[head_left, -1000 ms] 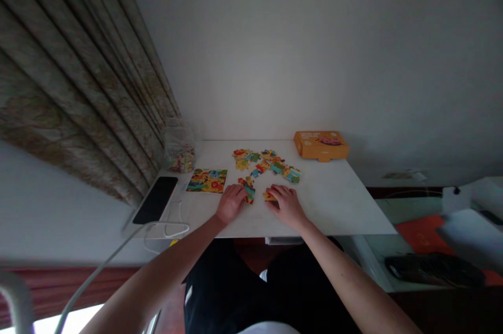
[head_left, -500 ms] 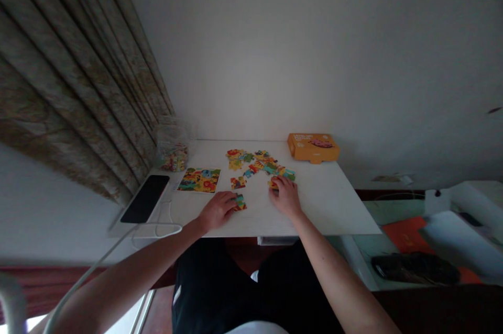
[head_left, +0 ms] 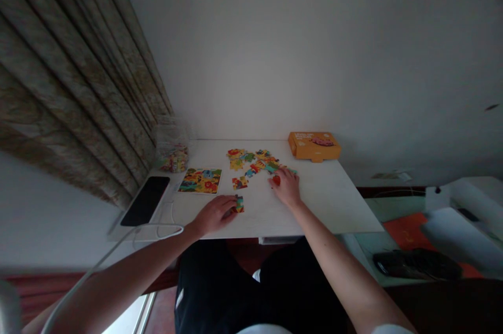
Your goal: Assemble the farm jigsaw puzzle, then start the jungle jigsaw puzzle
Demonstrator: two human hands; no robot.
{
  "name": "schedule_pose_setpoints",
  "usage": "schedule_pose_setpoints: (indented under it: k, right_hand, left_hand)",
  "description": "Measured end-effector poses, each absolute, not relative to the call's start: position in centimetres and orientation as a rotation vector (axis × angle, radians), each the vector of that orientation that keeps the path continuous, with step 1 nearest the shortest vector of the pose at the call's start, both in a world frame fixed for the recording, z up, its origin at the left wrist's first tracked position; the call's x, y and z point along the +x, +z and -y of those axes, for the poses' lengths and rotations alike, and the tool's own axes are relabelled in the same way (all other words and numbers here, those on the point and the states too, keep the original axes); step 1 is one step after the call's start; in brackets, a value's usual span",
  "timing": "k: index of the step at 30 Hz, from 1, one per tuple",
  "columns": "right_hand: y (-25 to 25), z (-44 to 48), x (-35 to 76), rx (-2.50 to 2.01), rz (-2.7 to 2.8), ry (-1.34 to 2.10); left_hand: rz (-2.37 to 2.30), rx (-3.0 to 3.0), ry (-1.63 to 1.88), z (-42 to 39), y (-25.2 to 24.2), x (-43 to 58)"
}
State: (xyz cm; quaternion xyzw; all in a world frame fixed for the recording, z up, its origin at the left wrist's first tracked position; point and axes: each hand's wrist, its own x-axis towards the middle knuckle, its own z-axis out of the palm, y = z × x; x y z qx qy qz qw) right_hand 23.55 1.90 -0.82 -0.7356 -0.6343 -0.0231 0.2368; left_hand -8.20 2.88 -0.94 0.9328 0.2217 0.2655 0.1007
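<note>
Near the front of the white table, my left hand [head_left: 216,214] is closed on a small green and red puzzle piece [head_left: 240,204]. To the right, my right hand [head_left: 287,186] has its fingers around a red and orange puzzle piece [head_left: 276,180], close to the right end of the loose pieces. Several colourful pieces [head_left: 270,166] are spread behind the hands. One piece [head_left: 240,182] lies apart, just behind the left hand's piece. A square animal picture [head_left: 200,180] rests left of them.
A black phone [head_left: 145,200] and white cable [head_left: 172,225] lie at the table's left. Behind them stands a clear bag of small pieces [head_left: 175,158]. An orange box [head_left: 315,146] sits at the back right. The white table [head_left: 334,203] ends near my lap.
The piece in my left hand has turned a little and come slightly nearer to me. My right hand has shifted slightly forward, covering more of the pieces at the right end.
</note>
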Motion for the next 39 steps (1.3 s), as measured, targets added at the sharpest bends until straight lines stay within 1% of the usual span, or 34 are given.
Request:
schedule_pose_setpoints:
  k: [7,11,16,21,26,30,35,39]
  right_hand:
    - [0.3,-6.0,22.9,-2.224,1.735,0.095]
    - [0.4,-6.6,23.0,-2.266,1.688,0.080]
    - [0.8,-5.3,23.1,-2.086,1.719,-0.096]
    - [0.7,-1.2,22.8,-1.841,1.729,-0.180]
    - [-0.5,3.8,20.6,-1.706,1.798,-0.067]
    - [-1.1,6.1,18.0,-1.817,1.893,-0.006]
    - [0.3,6.3,17.1,-1.954,1.940,0.077]
    - [1.6,5.0,18.8,-1.794,2.037,0.245]
  left_hand:
    - [-0.711,2.749,0.827,-2.9,-1.0,-8.2]
    - [-0.737,2.773,0.795,-2.8,-1.1,-8.1]
    - [-0.743,2.777,0.770,-2.8,-1.2,-8.1]
    - [-0.760,2.775,0.776,-2.9,-1.6,-8.3]
    - [-0.738,2.778,0.778,-3.1,-1.7,-8.3]
    - [-0.722,2.795,0.764,-3.0,-1.6,-8.3]
    - [-0.739,2.799,0.770,-2.8,-1.3,-8.2]
    - [-0.742,2.789,0.764,-2.8,-1.1,-8.1]
